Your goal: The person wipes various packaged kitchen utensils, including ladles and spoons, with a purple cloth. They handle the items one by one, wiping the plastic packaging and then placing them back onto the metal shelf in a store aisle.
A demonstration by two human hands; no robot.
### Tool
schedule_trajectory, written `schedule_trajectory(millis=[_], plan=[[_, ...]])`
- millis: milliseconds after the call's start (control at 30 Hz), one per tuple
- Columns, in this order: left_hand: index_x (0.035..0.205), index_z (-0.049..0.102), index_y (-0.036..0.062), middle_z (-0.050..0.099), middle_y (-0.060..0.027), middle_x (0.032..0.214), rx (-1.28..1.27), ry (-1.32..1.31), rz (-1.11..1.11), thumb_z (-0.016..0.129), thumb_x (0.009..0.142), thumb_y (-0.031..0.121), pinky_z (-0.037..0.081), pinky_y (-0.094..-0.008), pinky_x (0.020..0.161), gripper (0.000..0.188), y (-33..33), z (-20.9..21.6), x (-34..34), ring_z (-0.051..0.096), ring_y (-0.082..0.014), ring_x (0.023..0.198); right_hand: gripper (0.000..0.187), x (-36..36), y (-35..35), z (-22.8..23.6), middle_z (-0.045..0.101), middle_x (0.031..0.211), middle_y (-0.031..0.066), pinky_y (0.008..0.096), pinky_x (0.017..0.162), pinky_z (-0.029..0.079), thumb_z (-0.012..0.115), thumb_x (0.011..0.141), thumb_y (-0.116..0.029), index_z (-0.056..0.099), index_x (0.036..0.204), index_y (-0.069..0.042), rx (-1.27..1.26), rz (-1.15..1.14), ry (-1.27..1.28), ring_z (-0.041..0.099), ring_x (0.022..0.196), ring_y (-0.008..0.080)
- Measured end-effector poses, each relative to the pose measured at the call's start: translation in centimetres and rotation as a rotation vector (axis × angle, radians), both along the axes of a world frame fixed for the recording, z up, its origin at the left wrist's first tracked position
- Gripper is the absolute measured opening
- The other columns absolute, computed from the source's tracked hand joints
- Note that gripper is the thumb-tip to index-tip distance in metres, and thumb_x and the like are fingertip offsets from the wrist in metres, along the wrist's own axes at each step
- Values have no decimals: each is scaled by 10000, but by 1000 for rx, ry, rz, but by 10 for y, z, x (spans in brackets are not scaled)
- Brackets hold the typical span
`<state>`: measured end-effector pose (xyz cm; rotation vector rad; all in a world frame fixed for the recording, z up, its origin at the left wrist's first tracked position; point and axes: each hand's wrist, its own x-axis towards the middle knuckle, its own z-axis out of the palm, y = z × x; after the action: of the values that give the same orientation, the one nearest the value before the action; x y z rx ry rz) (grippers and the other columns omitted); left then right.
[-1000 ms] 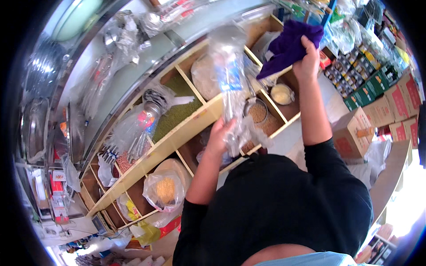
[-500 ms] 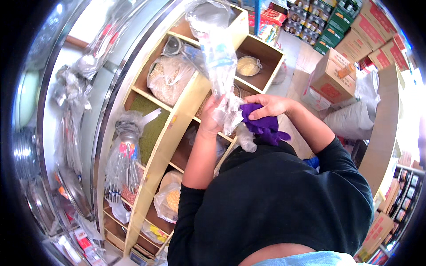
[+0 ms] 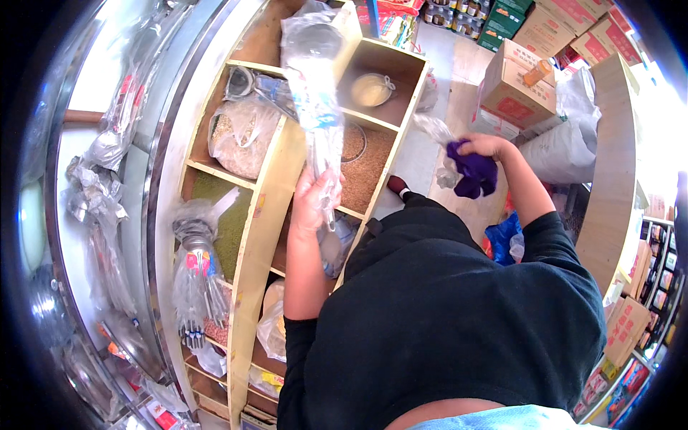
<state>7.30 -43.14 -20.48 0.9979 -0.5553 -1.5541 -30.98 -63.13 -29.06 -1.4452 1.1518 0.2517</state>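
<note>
My left hand [image 3: 313, 201] is closed round the handle end of a plastic-wrapped metal ladle [image 3: 315, 93]. The ladle's round head points away from me, over the wooden bins, and glare blurs whether more than one is in the wrap. Out to the right, my right hand [image 3: 481, 145] grips a purple cloth [image 3: 476, 173]. A crumpled clear plastic bag [image 3: 434, 129] sticks out beside the cloth, on its left. Another plastic-wrapped bundle of metal utensils [image 3: 197, 258] lies at the left, along the edge of the bins.
Divided wooden bins [image 3: 247, 236] hold grains; one contains a bowl [image 3: 371, 90], another a bag of oats-like flakes [image 3: 244, 136]. Shelves with wrapped metalware [image 3: 107, 215] stand at the left. Cartons [image 3: 516, 89] and a white sack [image 3: 562, 154] stand at the right.
My hands have moved apart. The right one has carried the purple cloth and crumpled plastic away to the right; the left has shifted slightly left, still holding the wrapped ladle.
</note>
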Motion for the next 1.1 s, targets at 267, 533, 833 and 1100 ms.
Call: schedule_trajectory(millis=[267,533,833,1100], plan=[[1028,486,66,485,-22,665,177,-123,-42,514,953,316,368,-227,393,262,7,6,-21,456,-98,493,344,55,1,126,622,927,104,322,791,481,541,853,-149,507,1156,9,-666,-405,-533,592,851,179],[1158,490,53,539,-23,792,119,-355,-341,465,974,324,428,-233,538,329,-1,39,-44,485,-70,628,877,155,-2,176,237,1483,185,668,1013,216,760,635,-454,381,1398,-246,-1681,546,242,169,1384,386],[1034,470,-45,569,-243,909,-140,-1066,-195,473,949,239,446,-415,765,297,10,38,-50,573,-344,841,416,175,-77,156,575,852,67,416,614,501,741,670,-229,522,1010,-130,-1629,620,-273,628,793,287],[1123,482,-21,562,-96,941,-111,-684,-192,460,981,262,442,-311,777,317,10,52,-46,526,-150,851,336,204,-47,121,623,917,31,266,798,473,646,732,26,572,1056,-19,-742,-813,-1127,585,833,121]])
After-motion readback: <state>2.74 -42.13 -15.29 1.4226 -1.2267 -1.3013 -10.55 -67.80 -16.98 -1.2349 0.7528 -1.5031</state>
